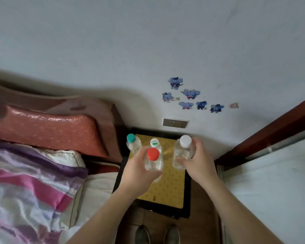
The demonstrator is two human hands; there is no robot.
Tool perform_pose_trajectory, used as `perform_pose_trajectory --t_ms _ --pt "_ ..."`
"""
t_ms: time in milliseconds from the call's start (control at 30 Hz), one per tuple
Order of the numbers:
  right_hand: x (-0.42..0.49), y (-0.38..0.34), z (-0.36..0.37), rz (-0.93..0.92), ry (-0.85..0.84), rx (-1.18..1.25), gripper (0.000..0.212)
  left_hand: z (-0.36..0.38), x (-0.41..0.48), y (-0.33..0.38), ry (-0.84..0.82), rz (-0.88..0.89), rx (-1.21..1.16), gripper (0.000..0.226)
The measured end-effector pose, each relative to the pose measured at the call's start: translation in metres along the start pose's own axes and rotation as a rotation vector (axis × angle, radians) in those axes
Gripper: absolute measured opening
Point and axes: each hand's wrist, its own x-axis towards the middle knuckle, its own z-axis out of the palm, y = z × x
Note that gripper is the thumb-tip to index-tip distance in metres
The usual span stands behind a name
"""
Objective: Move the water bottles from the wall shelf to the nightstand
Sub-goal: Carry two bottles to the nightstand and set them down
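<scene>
My left hand (pixel 136 170) grips a clear bottle with a red cap (pixel 153 160) above the nightstand (pixel 169 189), whose top is yellow inside a black frame. My right hand (pixel 198 160) holds a clear bottle with a white cap (pixel 183 149) over the nightstand's right back part. Two more bottles stand at the back of the nightstand: one with a teal cap (pixel 132 142) at the left corner, and one with a white-and-green cap (pixel 155 143) just behind the red-capped one. Whether the held bottles touch the surface, I cannot tell. The wall shelf is out of view.
A bed with a reddish headboard (pixel 51 127) and a striped pink-purple pillow (pixel 28 178) lies to the left. A wall socket (pixel 175 123) and elephant stickers (pixel 190 95) are on the wall behind. A dark wooden frame (pixel 264 132) and a white surface (pixel 275 187) sit to the right. My shoes (pixel 157 234) show below.
</scene>
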Motion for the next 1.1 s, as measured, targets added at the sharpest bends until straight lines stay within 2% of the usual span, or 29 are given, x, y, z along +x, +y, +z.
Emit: perform_pose_trajectory --t_ms 267,433,667,767,900,1100 --pt "0.059 0.053 0.064 0.046 -0.057 -0.016 0.074 0.035 0.048 -0.060 -0.064 -0.073 0.012 0.059" --pt "0.065 0.065 0.079 0.063 -0.063 -0.019 0.076 0.044 0.050 -0.078 -0.087 -0.076 0.024 0.056" --pt "0.063 0.075 0.089 0.036 -0.011 -0.034 0.068 0.056 0.045 -0.098 -0.146 -0.060 0.035 0.058" --pt "0.055 0.082 0.093 0.039 -0.006 -0.072 0.077 0.059 0.044 -0.101 -0.156 -0.012 0.061 0.053" --pt "0.044 0.085 0.088 0.050 -0.006 -0.244 0.090 0.059 0.043 -0.103 -0.175 0.037 0.113 0.056" --pt "0.014 0.088 0.076 -0.116 0.015 -0.687 0.055 0.057 0.039 -0.106 -0.204 0.057 0.183 0.069"
